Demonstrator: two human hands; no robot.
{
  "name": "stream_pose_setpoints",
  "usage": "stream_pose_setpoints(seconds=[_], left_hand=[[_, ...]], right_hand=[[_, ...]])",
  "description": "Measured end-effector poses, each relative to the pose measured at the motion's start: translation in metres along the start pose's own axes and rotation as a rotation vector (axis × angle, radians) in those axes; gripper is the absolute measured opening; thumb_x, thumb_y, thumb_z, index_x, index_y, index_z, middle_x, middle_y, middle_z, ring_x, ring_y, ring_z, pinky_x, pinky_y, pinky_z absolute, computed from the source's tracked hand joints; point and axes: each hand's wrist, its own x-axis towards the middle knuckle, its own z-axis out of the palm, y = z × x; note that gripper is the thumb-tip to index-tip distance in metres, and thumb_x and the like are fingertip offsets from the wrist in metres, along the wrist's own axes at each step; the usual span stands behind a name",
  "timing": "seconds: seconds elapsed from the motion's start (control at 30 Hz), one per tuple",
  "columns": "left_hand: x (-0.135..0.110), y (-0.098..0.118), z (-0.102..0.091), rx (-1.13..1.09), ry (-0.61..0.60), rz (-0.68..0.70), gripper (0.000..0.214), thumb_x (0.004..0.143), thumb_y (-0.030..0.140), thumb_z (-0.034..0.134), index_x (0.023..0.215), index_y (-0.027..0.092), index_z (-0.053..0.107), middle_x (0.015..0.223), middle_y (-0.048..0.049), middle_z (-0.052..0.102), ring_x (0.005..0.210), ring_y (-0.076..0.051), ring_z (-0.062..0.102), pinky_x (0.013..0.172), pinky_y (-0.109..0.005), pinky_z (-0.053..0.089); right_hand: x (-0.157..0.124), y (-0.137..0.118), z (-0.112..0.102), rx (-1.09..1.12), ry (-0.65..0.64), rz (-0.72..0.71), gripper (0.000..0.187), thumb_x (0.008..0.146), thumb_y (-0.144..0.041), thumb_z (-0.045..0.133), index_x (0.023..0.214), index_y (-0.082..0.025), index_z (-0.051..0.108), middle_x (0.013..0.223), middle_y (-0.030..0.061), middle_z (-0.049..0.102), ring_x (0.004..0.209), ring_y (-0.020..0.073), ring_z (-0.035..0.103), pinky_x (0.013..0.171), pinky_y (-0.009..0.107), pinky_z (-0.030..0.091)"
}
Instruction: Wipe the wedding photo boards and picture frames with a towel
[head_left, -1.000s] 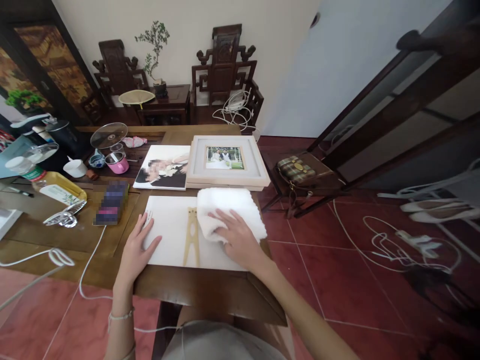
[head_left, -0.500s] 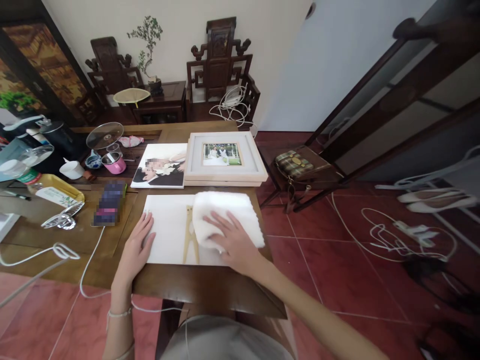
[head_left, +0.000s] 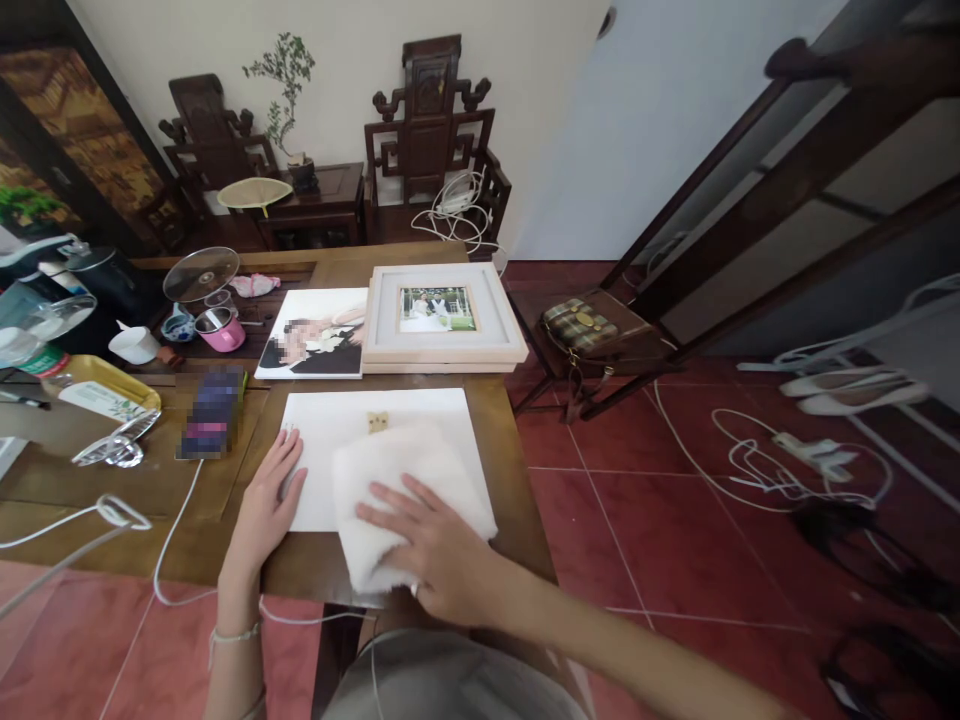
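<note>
My right hand (head_left: 424, 545) lies flat with fingers spread on a white towel (head_left: 397, 485), which covers the near part of a white board (head_left: 330, 425) on the wooden table (head_left: 225, 545). The towel hides most of a wooden stand piece (head_left: 377, 421) on the board; only its far end shows. My left hand (head_left: 268, 505) rests open on the board's left edge, fingers stretched forward.
Behind the board lie a framed photo (head_left: 441, 318) and an unframed print (head_left: 313, 333). To the left are a blurred box (head_left: 208, 412), a pink cup (head_left: 225, 328), a yellow tray (head_left: 101, 390) and a white cable (head_left: 172, 535). Chairs stand at the wall; cables lie on the red floor.
My right hand has dragged the towel toward me and to the left, over the wooden stand piece to the board's near edge. My left hand has stayed on the board's left edge.
</note>
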Motion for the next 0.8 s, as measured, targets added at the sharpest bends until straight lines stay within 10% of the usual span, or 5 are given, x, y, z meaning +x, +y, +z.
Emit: stream_pose_setpoints(seconds=[0.23, 0.57, 0.8], left_hand=[[0.0, 0.002, 0.0, -0.005, 0.004, -0.003, 0.045, 0.097, 0.036, 0.043, 0.139, 0.023, 0.049, 0.149, -0.0061, 0.044, 0.142, -0.024, 0.031, 0.117, -0.047, 0.029], [0.001, -0.002, 0.001, -0.02, 0.018, 0.005, 0.044, 0.097, 0.035, 0.043, 0.139, 0.023, 0.049, 0.148, -0.0061, 0.045, 0.142, -0.024, 0.032, 0.116, -0.047, 0.03], [0.006, -0.003, -0.001, -0.03, 0.003, 0.021, 0.045, 0.097, 0.035, 0.044, 0.14, 0.022, 0.048, 0.149, -0.0069, 0.044, 0.142, -0.024, 0.031, 0.117, -0.046, 0.028]], right_hand=[[0.051, 0.042, -0.004, -0.083, 0.08, 0.204, 0.043, 0.074, -0.008, 0.055, 0.113, -0.019, 0.068, 0.15, 0.0094, 0.041, 0.143, 0.0316, 0.022, 0.115, 0.059, 0.013], [0.025, -0.023, 0.012, -0.1, -0.011, 0.051, 0.023, 0.082, -0.017, 0.055, 0.099, -0.019, 0.07, 0.15, 0.0102, 0.04, 0.142, 0.0351, 0.023, 0.114, 0.061, 0.015], [0.068, 0.032, -0.005, -0.112, 0.059, 0.212, 0.041, 0.078, -0.012, 0.056, 0.117, -0.018, 0.066, 0.151, 0.0084, 0.039, 0.144, 0.0308, 0.021, 0.116, 0.057, 0.012]])
